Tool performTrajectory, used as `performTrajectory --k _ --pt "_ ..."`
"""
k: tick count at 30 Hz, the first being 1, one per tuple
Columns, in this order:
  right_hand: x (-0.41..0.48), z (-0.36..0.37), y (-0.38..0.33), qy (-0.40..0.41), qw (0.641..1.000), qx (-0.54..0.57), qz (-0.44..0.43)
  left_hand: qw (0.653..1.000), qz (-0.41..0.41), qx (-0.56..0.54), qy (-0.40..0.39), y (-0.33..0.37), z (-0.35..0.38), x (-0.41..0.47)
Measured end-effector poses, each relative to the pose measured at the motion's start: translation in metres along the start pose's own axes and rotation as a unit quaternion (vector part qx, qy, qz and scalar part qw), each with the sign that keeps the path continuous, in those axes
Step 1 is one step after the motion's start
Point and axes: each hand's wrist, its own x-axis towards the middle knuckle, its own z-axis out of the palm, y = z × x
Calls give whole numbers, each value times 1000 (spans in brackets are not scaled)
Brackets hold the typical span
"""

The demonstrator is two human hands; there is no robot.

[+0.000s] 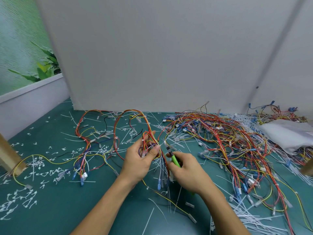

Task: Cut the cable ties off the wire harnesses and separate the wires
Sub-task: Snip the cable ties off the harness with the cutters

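Right, at the bench's left edge stands a wooden post [8, 156], with clipped tie scraps [33, 168] scattered across the green bench [59, 209] beside it. Next along, a loose harness [84, 138] lies spread out toward the back edge. At centre, the left hand [140, 161] has its grip closed, thumb and fingers pinching a wire harness [149, 138]. Its red, yellow and orange loop arches toward the back edge, and its connector ends run down past the palm. Just right of that, the right hand [186, 173] has its grip wrapped round a green-handled cutter [174, 160], nose pointing up at the held bundle, just beside the left thumb. Further right, a big tangled pile of harnesses [220, 136] covers the bench. A white sheet [286, 134] lies on it at the right edge, and long white cable ties [254, 223] are heaped at the near right corner.
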Motion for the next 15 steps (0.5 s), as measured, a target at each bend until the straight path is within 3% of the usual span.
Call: performTrajectory --k 5,15 --pt "-2 -2 -2 -24 1000 -21 -3 1000 -6 5 -2 0 1 -1" --pt "-3 -3 -7 -19 997 60 33 1000 -11 -1 -7 2 -1 -1"
